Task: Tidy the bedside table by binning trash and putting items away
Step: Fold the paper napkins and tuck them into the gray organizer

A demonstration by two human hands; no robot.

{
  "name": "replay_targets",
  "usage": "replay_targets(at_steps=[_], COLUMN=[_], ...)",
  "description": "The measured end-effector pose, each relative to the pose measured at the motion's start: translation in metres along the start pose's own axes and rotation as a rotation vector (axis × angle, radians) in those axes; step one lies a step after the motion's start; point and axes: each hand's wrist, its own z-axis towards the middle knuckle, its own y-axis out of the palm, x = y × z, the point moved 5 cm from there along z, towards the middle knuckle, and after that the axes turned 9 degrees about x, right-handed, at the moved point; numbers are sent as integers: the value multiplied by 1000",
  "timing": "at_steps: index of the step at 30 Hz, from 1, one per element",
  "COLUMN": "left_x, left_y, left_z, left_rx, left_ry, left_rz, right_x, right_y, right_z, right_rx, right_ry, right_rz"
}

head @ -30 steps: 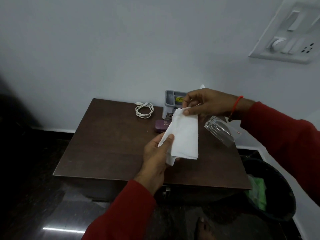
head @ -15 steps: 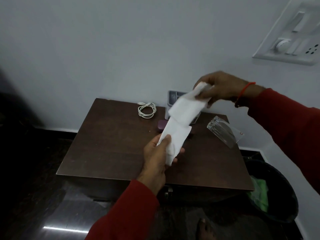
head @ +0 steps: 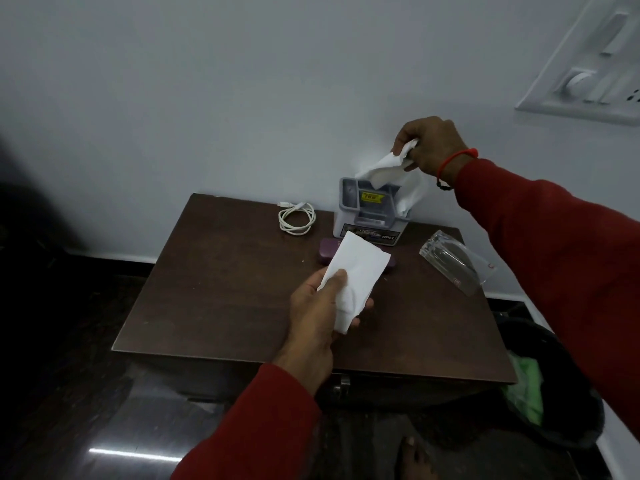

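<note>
One brown bedside table (head: pixel 214 306), two white tissues, one folded tissue (head: pixel 353 271) pinched in the left hand (head: pixel 318 313) above the tabletop, one crumpled tissue (head: pixel 391 168) clenched in the right hand (head: pixel 433 147) over one grey organiser box (head: pixel 370 216), one coiled white cable (head: pixel 296 218), one purple case (head: pixel 327 251), one clear plastic wrapper (head: pixel 453 261), one black bin (head: pixel 554 386) beside the table.

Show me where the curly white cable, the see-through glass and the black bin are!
Coiled white cable (head: pixel 297 219), head view, on the coil's loops.
Clear drinking glass lying on its side (head: pixel 446 259), head view, mid-body.
Black round bin (head: pixel 568 403), head view, inner wall.
</note>
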Motion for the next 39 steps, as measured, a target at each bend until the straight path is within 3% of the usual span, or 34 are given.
replay_targets(at_steps=[7, 19, 23, 25, 30, 39], left_x=[2, 1, 2, 3, 4, 2], left_y=[0, 0, 0, 0, -2, 1], left_z=[-2, 0, -1, -2, -1, -2], left_rx=[-30, -17, -32, -41, -39, -45], left_ry=[-9, -38, -31, -29, -23, -12], left_rz=[17, 28, 38, 36, 29, 19], right_x=[8, -1, -1, 0, -4, 7], right_y=[7, 33, 45, 40, 19, 54], right_z=[-2, 8, 2, -1, -8, -5], right_rx=[-102, -98, -229, -175, 208, 54], right_ry=[39, -2, -32, 1, -75, -134], right_rz=[-67, -309, -382, -314, -179, -174])
